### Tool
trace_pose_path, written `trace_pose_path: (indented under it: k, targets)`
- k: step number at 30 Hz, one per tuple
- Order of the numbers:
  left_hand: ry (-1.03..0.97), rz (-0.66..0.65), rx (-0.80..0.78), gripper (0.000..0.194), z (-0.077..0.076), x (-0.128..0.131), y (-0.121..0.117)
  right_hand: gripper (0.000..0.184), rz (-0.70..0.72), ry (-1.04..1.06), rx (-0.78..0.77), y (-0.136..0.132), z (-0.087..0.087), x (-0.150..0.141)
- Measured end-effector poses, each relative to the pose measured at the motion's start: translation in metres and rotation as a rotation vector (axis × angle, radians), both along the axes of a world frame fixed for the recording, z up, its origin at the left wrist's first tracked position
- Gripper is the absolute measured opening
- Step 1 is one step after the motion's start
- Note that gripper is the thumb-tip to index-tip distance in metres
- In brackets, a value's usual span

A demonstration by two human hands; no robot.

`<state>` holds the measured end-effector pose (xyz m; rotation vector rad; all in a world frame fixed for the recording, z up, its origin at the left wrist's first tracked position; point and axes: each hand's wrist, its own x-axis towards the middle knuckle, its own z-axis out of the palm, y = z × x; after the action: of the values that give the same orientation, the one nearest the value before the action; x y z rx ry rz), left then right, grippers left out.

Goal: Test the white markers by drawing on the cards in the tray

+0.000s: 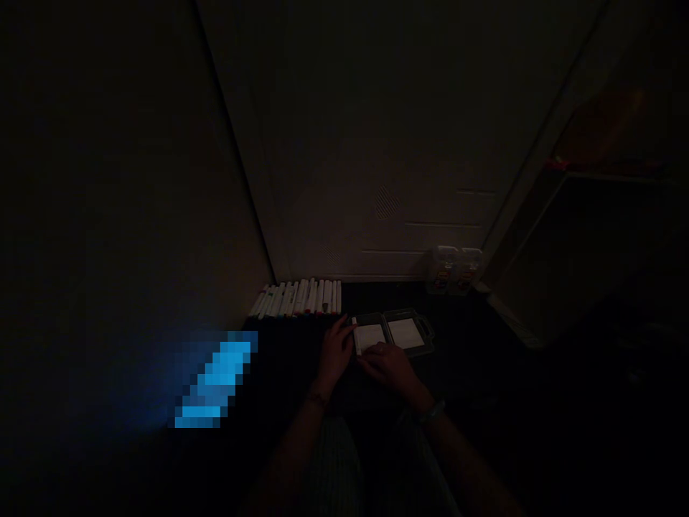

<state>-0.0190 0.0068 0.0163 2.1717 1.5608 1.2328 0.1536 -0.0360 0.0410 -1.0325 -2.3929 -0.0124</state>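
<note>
A clear plastic case [428, 336] lies opened flat on the dark table, with a white rectangular insert in each half: a left insert [371, 335] and a right insert [406, 332]. Along its left edge runs a slim white strip [354, 322], too dim to name. My left hand [336, 350] is closed at the case's left edge, fingers reaching up beside the strip. Over the near edge of the left half lies my right hand [392, 365], its fingers bent together near the strip's lower end. What those fingertips hold, if anything, is hidden.
Several white markers [301, 297] with coloured ends lie in a row behind my left hand. Two clear cases [455, 271] stand upright against the back wall panel [344, 215]. A blurred bright blue patch [226, 373] glows at the left. The light is very dim.
</note>
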Motion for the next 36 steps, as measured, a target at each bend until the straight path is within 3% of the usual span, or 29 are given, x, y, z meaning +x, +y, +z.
trace_pose_path:
  k: [7, 16, 28, 36]
  targets:
    - [0.070, 0.005, -0.003, 0.046, 0.000, 0.001, 0.000, 0.023, 0.006, 0.007, 0.021, -0.001, 0.000, 0.001]
    - [0.096, 0.039, -0.012, 0.047, -0.004, 0.001, 0.002, 0.027, 0.020, 0.001, 0.036, -0.004, 0.008, 0.000]
    - [0.288, 0.102, -0.060, 0.059, 0.007, 0.005, -0.007, 0.022, 0.040, 0.005, 0.036, -0.003, 0.007, 0.000]
    - [0.256, 0.080, -0.027, 0.057, 0.001, 0.003, -0.003, 0.025, 0.027, 0.008, 0.017, -0.003, 0.007, -0.001]
